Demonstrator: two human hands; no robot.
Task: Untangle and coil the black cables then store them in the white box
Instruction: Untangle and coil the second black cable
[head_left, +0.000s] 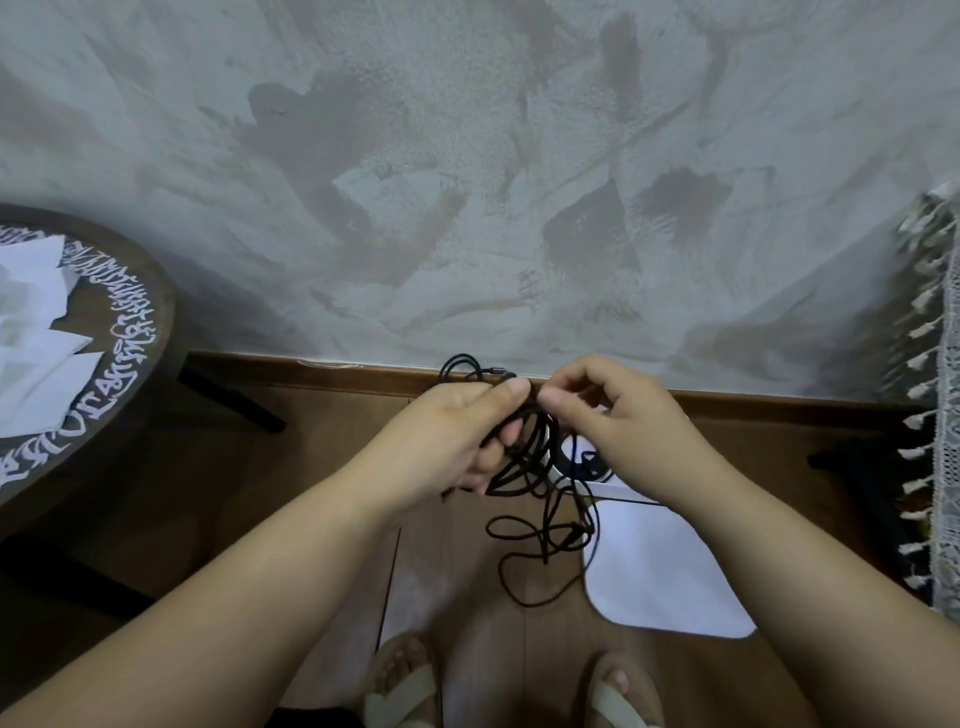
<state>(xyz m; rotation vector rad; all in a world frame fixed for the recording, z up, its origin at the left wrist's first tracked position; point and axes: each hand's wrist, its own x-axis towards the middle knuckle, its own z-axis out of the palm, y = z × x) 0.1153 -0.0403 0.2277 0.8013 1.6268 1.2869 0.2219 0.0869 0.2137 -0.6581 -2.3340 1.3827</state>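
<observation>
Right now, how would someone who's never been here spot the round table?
Start at the big grey wall and follow it down to the left edge. The round table stands there on the brown floor, dark wood with white papers on top; only it has white lettering curling around its rim.

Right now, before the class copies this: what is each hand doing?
Left hand: grips the coiled black cables.
Right hand: pinches the same cables at the top of the coil.
</observation>
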